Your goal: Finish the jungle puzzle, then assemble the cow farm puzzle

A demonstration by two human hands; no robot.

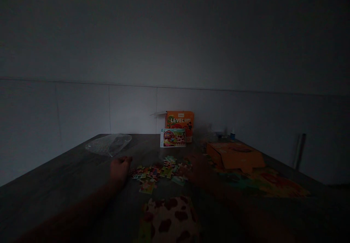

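Dim light hides much detail. My left hand (119,169) rests on the table at the left side of a heap of loose jigsaw puzzle pieces (153,173), its fingers curled closed; what they hold, if anything, is hidden. My right hand (194,168) reaches over the right side of the heap, fingers toward the pieces. It is dark and blurred, so its grip does not show. Nearer to me lies a joined part of the puzzle (171,217) with brown patches on a pale ground, like a cow's hide. Beyond the heap a picture card (173,138) of a farm scene stands upright.
An orange box (180,117) marked "LEVEL UP!" stands open behind the card. Clear plastic bags lie at the back left (109,144). To the right are a flatter orange box (235,155), a colourful sheet or puzzle (268,182) and a small blue bottle (232,135).
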